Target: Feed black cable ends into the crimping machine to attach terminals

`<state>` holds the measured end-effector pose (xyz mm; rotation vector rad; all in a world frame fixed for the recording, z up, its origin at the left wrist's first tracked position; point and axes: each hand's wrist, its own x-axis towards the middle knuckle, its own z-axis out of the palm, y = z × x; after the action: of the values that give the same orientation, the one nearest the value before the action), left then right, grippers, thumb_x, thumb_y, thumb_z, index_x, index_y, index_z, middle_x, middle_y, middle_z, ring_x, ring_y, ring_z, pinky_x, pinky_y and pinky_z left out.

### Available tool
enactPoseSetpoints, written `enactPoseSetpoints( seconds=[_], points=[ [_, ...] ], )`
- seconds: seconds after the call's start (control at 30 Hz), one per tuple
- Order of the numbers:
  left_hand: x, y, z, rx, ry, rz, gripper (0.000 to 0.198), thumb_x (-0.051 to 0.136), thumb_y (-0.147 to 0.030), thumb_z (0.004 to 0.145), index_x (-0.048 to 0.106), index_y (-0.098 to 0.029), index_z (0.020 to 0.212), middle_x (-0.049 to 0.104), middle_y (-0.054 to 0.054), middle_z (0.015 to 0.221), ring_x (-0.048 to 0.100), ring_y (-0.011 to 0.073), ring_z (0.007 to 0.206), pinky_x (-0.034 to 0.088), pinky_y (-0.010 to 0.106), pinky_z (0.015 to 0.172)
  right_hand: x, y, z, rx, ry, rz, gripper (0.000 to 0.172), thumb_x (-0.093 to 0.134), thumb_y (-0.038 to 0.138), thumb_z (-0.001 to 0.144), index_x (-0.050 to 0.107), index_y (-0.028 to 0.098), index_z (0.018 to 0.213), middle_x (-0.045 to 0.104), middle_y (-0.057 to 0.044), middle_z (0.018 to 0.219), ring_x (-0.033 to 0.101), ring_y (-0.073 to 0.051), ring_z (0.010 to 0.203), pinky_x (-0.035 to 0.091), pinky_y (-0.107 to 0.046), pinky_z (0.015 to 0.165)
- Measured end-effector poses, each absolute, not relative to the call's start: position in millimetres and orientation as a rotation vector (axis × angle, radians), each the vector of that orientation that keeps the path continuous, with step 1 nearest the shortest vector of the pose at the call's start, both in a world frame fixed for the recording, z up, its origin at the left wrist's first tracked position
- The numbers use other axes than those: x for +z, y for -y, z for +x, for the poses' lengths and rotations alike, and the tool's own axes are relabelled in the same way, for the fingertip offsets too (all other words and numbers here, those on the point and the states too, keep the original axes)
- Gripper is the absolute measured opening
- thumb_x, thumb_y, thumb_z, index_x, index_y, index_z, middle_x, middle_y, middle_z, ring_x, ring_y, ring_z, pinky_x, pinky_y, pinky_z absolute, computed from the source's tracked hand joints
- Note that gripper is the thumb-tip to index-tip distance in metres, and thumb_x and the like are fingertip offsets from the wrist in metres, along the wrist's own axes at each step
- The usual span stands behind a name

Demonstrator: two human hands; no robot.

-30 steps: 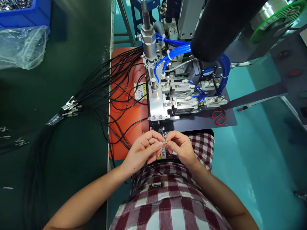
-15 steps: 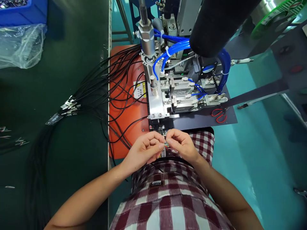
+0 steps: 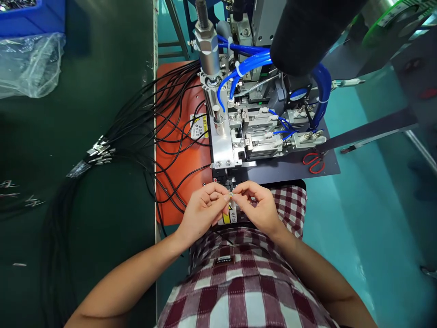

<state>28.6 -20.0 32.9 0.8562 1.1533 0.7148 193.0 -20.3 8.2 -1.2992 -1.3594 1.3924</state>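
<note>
In front of the machine, my left hand (image 3: 205, 208) is closed in a pinch on the end of a thin black cable, mostly hidden by the fingers. My right hand (image 3: 260, 207) pinches the fine wires (image 3: 231, 195) at that end, and the two sets of fingertips almost meet. Only a tiny light bit of wire shows between them. Just beyond the fingers sits the small dark fixture (image 3: 223, 182) of the metal pneumatic machine (image 3: 221, 146). Part of a black cable (image 3: 223, 238) hangs below my left hand across the checked apron.
Black cables (image 3: 174, 107) run over the orange plate (image 3: 191, 164) to a bundle with metal connector ends (image 3: 100, 150) on the dark table. Red-handled scissors (image 3: 313, 163) lie on the machine's base at right. A blue bin (image 3: 34, 20) and plastic bag (image 3: 32, 64) stand at far left.
Both hands have shifted slightly up and left, closer to the fixture. The coloured wires that showed between the fingertips are now mostly covered, and more of the yellow label below shows.
</note>
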Motion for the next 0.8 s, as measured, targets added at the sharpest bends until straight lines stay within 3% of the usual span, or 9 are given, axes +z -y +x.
enactPoseSetpoints(
  seconds=[0.13, 0.43, 0.63, 0.8],
  points=[
    [31, 21, 30, 0.738, -1.148, 0.86, 0.021, 0.061, -0.035, 0.088, 0.056, -0.015, 0.086, 0.057, -0.004, 0.058, 0.037, 0.0024, 0.036, 0.029, 0.014, 0.036, 9, 21, 188, 1.271, 1.448, -1.356, 0.015, 0.06, 0.028, 0.088, 0.061, 0.019, 0.077, 0.059, 0.0, 0.071, 0.052, -0.011, 0.061, 0.042, -0.025, 0.058],
    [15, 27, 28, 1.094, -1.148, 1.358, 0.01, 0.061, -0.018, 0.088, 0.069, -0.019, 0.094, 0.057, 0.003, 0.09, 0.051, 0.006, 0.061, 0.041, 0.016, 0.048, 15, 14, 188, 1.816, 1.006, -1.205, 0.028, 0.064, 0.043, 0.084, 0.054, 0.018, 0.077, 0.048, 0.005, 0.061, 0.037, -0.006, 0.046, 0.029, -0.021, 0.044],
    [18, 19, 25, 0.957, -0.967, 1.084, 0.006, 0.058, -0.021, 0.09, 0.062, -0.018, 0.094, 0.052, -0.001, 0.083, 0.044, 0.001, 0.045, 0.035, 0.016, 0.04, 13, 14, 189, 1.876, 0.95, -1.192, 0.029, 0.063, 0.045, 0.085, 0.054, 0.018, 0.078, 0.048, 0.005, 0.062, 0.031, -0.005, 0.044, 0.022, -0.021, 0.041],
    [19, 14, 21, 0.783, -0.952, 0.919, 0.014, 0.061, -0.029, 0.089, 0.056, -0.016, 0.092, 0.044, -0.007, 0.06, 0.041, 0.0029, 0.038, 0.028, 0.015, 0.037, 12, 18, 187, 1.761, 1.017, -1.249, 0.025, 0.061, 0.041, 0.087, 0.053, 0.019, 0.078, 0.048, 0.005, 0.064, 0.033, -0.006, 0.047, 0.025, -0.021, 0.043]
  ],
)
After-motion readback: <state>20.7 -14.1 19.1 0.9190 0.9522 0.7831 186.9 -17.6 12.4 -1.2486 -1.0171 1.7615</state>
